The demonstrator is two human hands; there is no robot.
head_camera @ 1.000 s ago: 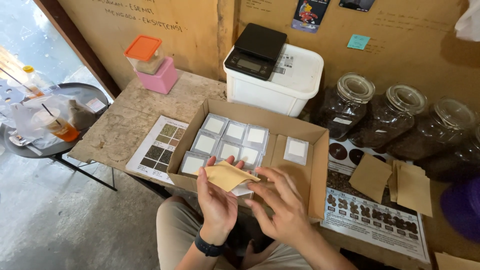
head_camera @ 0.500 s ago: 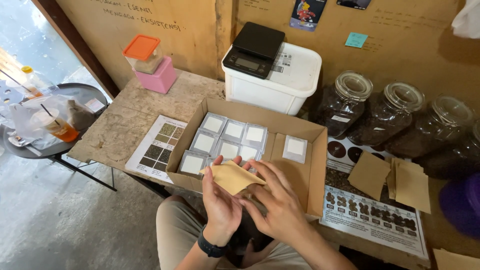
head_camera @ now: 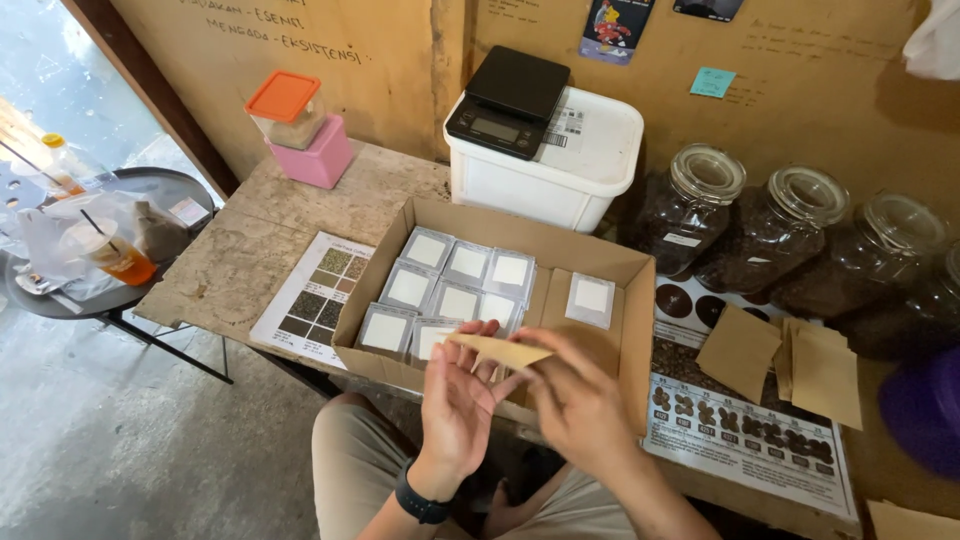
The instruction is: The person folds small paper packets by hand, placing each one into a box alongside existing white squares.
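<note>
A flat brown paper pouch (head_camera: 500,350) is held level between both of my hands, just above the near wall of an open cardboard box (head_camera: 630,340). My left hand (head_camera: 455,410), with a black band on its wrist, supports the pouch from below on the left. My right hand (head_camera: 580,400) pinches the pouch's right end. Inside the box lie several silver packets with white labels (head_camera: 450,285), packed in rows at the left, and one more packet (head_camera: 590,300) stands apart at the right.
A black scale (head_camera: 508,100) rests on a white tub (head_camera: 560,160) behind the box. Glass jars of dark beans (head_camera: 770,225) line the right wall. Loose brown pouches (head_camera: 790,360) lie on printed charts (head_camera: 740,440). Pink and orange-lidded containers (head_camera: 300,130) sit far left; a side table with a drink (head_camera: 105,250) stands beyond.
The pouch has tilted from showing its broad face to lying nearly edge-on and level. Both hands have shifted slightly right, still holding it above the box's near wall.
</note>
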